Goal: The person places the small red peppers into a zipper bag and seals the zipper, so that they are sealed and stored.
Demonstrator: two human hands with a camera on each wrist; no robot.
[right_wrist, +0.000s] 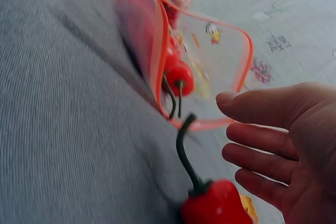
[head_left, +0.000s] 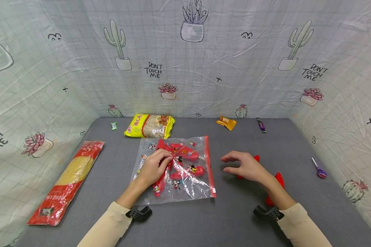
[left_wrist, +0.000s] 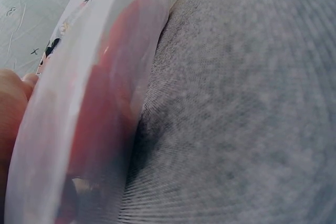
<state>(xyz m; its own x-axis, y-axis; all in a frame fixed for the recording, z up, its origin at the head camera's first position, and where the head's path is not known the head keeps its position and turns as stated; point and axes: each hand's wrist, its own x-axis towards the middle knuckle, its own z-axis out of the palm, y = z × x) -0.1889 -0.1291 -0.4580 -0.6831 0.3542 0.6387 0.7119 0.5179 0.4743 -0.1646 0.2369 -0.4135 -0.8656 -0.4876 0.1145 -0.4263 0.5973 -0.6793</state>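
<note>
A clear zip bag [head_left: 185, 197] with cartoon prints and a red zip edge lies at mid-table, holding several red peppers [head_left: 190, 154]. My left hand [head_left: 156, 166] pinches the bag's upper film between thumb and fingers. In the right wrist view the bag's mouth gapes, with green stems poking toward it. My right hand [head_left: 244, 166] hovers right of the mouth, thumb and fingers spread with nothing between them. Close by it is a red pepper [right_wrist: 218, 205] with a curved green stem, mostly hidden under the hand in the head view. Another red pepper [head_left: 279, 180] lies beneath the right forearm.
A yellow food packet [head_left: 149, 126] lies behind the bag, and a long red packet [head_left: 69, 183] at the left. Small sweets, one green [head_left: 114, 126], one orange [head_left: 226, 122] and one purple [head_left: 261, 125], line the back. A lollipop [head_left: 321, 172] lies far right.
</note>
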